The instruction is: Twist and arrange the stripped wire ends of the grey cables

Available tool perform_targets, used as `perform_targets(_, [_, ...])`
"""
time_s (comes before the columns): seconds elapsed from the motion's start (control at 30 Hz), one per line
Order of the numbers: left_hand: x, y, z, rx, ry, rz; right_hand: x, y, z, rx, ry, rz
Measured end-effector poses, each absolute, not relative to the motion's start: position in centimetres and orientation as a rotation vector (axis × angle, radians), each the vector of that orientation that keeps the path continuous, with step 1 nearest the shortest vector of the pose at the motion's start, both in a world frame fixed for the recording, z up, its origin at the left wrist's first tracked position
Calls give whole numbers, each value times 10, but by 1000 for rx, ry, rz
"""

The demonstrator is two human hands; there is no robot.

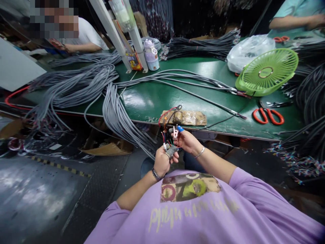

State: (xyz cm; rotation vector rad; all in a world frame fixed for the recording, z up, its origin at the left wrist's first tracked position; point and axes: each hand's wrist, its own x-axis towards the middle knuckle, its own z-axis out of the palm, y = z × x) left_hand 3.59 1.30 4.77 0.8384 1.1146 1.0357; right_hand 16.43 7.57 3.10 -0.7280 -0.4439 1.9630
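Note:
My left hand (162, 161) is closed around the end of a grey cable, its thumb wrapped in grey material. Thin coloured wires (173, 146) fan out from that end toward my right hand (189, 141). The right fingers pinch together at these wires; a blue cover is on one fingertip. A small pale pink clip (175, 132) is right beside that fingertip. Just beyond both hands, a taped wooden block (190, 118) lies at the bench edge, with red and black leads (166, 117) on its left end.
Grey cable bundles (83, 84) cover the left of the green bench (142, 100) and hang over its edge. To the right are orange-handled scissors (267, 116), a green fan (266, 73) and a plastic bag (250, 51). A bottle (151, 56) stands by a post. Two people sit opposite.

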Motion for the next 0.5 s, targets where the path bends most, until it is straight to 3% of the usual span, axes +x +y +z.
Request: perform_targets(0.5, [44,24,49,779,1104,1077,154,84,30,-760,-447,1943])
